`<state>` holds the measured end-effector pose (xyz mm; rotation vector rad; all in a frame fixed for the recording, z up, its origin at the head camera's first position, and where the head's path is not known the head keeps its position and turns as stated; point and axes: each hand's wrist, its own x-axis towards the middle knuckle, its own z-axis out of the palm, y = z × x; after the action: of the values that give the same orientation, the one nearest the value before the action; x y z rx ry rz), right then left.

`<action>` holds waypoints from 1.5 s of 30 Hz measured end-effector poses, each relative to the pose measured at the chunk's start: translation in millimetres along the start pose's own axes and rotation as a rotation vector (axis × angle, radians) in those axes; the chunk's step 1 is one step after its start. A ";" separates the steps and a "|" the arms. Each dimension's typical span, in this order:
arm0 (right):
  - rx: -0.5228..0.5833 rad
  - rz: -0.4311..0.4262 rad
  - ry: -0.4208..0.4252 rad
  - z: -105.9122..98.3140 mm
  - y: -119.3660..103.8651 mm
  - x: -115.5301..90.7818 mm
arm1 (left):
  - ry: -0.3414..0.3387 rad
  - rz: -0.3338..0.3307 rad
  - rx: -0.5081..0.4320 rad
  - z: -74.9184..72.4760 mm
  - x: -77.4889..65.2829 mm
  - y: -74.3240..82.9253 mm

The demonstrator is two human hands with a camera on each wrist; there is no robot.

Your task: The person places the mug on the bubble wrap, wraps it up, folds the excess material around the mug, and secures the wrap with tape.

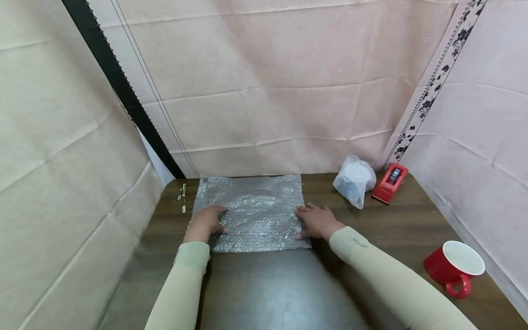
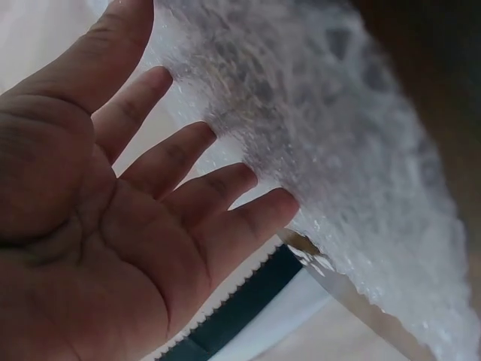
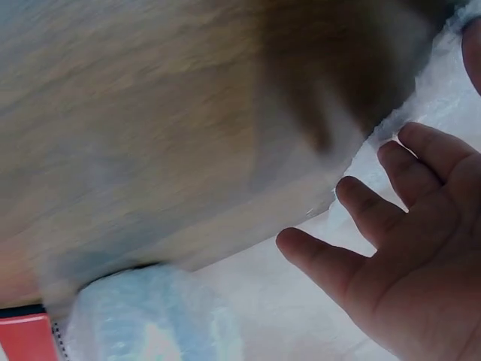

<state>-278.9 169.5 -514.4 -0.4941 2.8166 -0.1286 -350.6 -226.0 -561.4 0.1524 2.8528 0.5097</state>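
Observation:
A sheet of clear bubble wrap lies spread on the dark wooden table, its far edge by the back cloth. On its left side rests my left hand, thumb and fingers spread. My right hand touches the right edge of the sheet. In the left wrist view the left hand shows its palm, the fingers straight with their tips at the bubble wrap. The right wrist view shows the right hand with its fingers extended along the sheet's edge.
A bundle wrapped in bubble wrap stands at the back right beside a red tape dispenser. Nearer on the right is a red mug with a white inside. Small white scraps lie at the back left. Cloth walls enclose the table.

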 end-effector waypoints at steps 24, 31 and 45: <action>0.033 0.124 -0.063 -24.4 54.5 -21.3 | 0.029 0.056 0.018 3.2 -5.7 93.9; 0.019 0.147 -0.061 -35.6 57.8 -23.9 | 0.011 0.131 0.062 27.8 45.9 57.4; 0.037 0.035 -0.025 -37.6 47.9 -6.4 | 0.104 0.030 0.127 -13.2 -15.0 76.6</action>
<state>-299.2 218.1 -483.2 -0.4354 2.7910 -0.1660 -334.8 -161.0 -519.1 0.1975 2.9892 0.3516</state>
